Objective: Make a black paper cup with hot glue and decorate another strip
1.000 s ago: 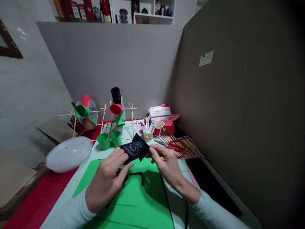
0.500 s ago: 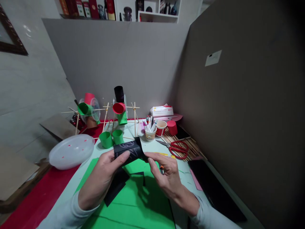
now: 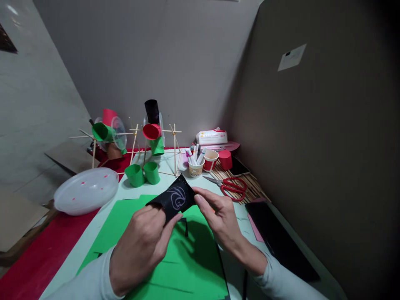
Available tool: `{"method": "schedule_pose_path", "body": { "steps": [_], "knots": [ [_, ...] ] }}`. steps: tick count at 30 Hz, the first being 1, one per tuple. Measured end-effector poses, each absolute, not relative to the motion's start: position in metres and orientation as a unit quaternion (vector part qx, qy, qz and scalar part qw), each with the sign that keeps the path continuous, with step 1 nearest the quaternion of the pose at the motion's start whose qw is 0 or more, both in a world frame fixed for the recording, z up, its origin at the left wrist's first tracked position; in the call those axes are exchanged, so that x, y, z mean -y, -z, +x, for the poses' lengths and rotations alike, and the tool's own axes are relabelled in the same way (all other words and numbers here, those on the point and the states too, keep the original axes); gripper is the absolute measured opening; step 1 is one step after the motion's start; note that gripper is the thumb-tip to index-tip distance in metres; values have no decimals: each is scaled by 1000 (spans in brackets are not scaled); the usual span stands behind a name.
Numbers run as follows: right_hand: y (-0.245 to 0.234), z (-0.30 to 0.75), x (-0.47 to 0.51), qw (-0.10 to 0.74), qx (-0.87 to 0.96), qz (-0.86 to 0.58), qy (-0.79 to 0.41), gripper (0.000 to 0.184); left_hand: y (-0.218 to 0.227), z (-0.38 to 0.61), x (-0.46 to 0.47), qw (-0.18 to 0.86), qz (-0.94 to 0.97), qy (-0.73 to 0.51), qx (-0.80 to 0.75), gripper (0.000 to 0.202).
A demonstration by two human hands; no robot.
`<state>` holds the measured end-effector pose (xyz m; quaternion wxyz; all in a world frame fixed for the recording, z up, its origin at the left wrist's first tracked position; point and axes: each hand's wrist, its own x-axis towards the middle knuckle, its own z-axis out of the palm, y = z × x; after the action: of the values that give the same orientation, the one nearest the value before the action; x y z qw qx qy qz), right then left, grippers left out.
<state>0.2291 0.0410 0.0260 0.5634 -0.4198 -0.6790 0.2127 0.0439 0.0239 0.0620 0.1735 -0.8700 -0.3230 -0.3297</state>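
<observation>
A black paper tube (image 3: 177, 196) with a light swirl drawn on it is held over the green sheets (image 3: 187, 266). Several fingers of my left hand (image 3: 144, 237) reach into its near left opening, while the thumb presses along the lower outside. At the far right end, my right hand (image 3: 222, 221) pinches the rim between thumb and forefinger, and that end looks flattened. A narrow black paper scrap (image 3: 186, 229) lies on the green sheets just below the tube.
Behind stand two green paper cups (image 3: 135, 175), a stick frame (image 3: 175, 150) bearing coloured tubes, a cup of markers (image 3: 196, 168) and a red-and-white cup (image 3: 210, 160). Red-handled scissors (image 3: 233, 188) and a black slab (image 3: 281, 239) lie right; a translucent lid (image 3: 87, 191) lies left.
My left hand has moved from gripping the tube's outside to having fingers inside its opening. The tube has turned, showing the swirl more fully. The view has tipped downward.
</observation>
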Motion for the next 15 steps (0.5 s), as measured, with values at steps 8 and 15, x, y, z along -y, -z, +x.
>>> {"method": "schedule_pose_path", "body": {
  "steps": [8, 15],
  "knots": [
    [-21, 226, -44, 582, 672, -427, -167, 24, -59, 38, -22, -197, -767, 349, 501, 37],
    [-16, 219, -40, 580, 689, -408, -150, 26, -72, 44, -17, -614, -473, 426, 467, 50]
  ]
}}
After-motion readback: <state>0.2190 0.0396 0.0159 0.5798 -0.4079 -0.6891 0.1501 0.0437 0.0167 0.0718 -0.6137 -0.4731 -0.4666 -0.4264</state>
